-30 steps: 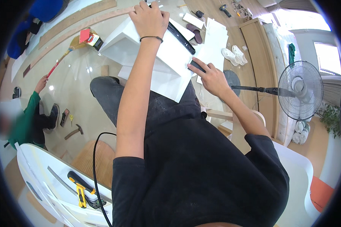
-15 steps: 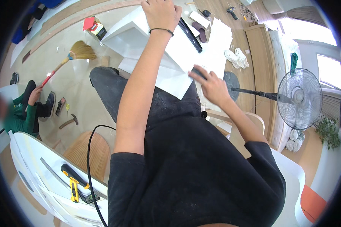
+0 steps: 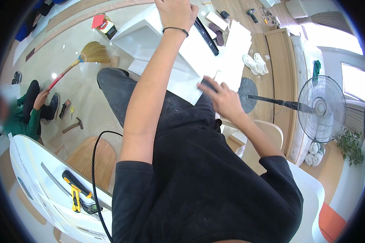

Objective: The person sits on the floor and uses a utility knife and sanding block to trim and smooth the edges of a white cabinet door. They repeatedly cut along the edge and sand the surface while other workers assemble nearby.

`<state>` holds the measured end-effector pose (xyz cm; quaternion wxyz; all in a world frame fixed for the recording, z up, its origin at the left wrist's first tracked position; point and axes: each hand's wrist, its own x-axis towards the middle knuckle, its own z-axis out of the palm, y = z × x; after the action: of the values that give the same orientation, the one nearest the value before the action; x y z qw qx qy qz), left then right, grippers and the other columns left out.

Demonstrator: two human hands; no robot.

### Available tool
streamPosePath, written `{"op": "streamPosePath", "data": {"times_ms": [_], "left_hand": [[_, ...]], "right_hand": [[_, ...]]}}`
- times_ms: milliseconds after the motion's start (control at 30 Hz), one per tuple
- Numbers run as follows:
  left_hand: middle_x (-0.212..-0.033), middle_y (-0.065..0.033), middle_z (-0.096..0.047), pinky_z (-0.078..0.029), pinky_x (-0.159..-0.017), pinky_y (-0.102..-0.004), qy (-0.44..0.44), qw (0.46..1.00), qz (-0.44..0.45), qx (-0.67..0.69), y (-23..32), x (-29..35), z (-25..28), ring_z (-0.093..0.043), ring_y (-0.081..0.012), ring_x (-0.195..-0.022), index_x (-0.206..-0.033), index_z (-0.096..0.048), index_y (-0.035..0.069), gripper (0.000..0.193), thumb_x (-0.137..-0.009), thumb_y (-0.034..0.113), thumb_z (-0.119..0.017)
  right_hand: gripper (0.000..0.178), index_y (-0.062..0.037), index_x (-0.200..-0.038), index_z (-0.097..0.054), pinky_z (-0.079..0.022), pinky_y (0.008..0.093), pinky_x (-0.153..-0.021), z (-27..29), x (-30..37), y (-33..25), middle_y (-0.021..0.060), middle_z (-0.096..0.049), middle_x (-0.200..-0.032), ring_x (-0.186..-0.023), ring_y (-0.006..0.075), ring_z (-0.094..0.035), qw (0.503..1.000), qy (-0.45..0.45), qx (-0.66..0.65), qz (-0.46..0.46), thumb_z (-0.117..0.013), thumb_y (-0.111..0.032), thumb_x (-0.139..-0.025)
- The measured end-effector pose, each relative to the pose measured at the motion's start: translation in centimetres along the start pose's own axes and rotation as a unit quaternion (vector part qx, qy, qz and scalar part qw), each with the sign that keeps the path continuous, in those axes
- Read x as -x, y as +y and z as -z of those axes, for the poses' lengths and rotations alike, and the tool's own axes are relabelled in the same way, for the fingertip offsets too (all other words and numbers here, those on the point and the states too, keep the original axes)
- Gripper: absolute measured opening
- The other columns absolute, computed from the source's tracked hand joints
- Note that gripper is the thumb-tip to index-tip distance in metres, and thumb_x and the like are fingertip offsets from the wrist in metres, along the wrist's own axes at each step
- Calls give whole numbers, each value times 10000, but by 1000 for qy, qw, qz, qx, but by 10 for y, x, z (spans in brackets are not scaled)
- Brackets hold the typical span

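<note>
A white box-like piece made of panels (image 3: 182, 83) leans over my lap, tilted. My left hand (image 3: 176, 14) grips its far part; the fingertips are cut off by the upper edge of the view. In my right hand (image 3: 227, 99) is a small dark block (image 3: 209, 84), blurred by motion, close to the panel's near right corner; whether it touches the panel I cannot tell. A black metal rail (image 3: 206, 36) lies along the white surface to the right of my left hand.
At left, a person in green holds a broom (image 3: 94, 52) above the tiled floor. A hammer (image 3: 74, 125) lies nearby. On a white table (image 3: 32, 162) rest a yellow cutter (image 3: 76, 198) and a dark-handled saw (image 3: 75, 182). A standing fan (image 3: 320, 107) is at right, white clogs (image 3: 255, 64) before it.
My right hand has shifted slightly left and down with the dark block. My left hand stays on the white piece. The other person's broom has swung a little to the right.
</note>
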<state>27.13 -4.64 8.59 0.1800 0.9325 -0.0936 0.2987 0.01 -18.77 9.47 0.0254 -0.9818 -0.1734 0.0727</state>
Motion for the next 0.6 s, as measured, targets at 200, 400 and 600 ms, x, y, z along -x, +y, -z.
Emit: {"op": "streamPosePath", "data": {"times_ms": [200,400,600], "left_hand": [[-1056,-147,-631,-402,-983,-490,-11,1000,9,0,-1,-1,0,-570,-313,-1089,-1066,-727,80,370,-828,361,-687],[-1063,-146,-633,-396,-986,-491,-10,1000,8,6,1,0,1,-565,-311,-1087,-1050,-734,81,354,-838,358,-671],[-1052,-150,-636,-391,-985,-486,-16,999,-6,-31,0,0,1,-563,-305,-1077,-1032,-736,79,351,-840,362,-659]], "right_hand": [[676,-278,-1475,-579,-638,378,-707,3,1,-8,22,-507,-1553,-911,277,-647,997,-61,-34,43,-641,-29,-849],[730,-293,-1491,-571,-620,375,-704,0,-1,-17,14,-488,-1582,-889,258,-629,999,34,-8,-29,-662,-24,-817],[754,-310,-1472,-603,-600,371,-702,-15,10,-26,23,-482,-1604,-853,260,-610,994,69,21,-79,-662,9,-792]]}}
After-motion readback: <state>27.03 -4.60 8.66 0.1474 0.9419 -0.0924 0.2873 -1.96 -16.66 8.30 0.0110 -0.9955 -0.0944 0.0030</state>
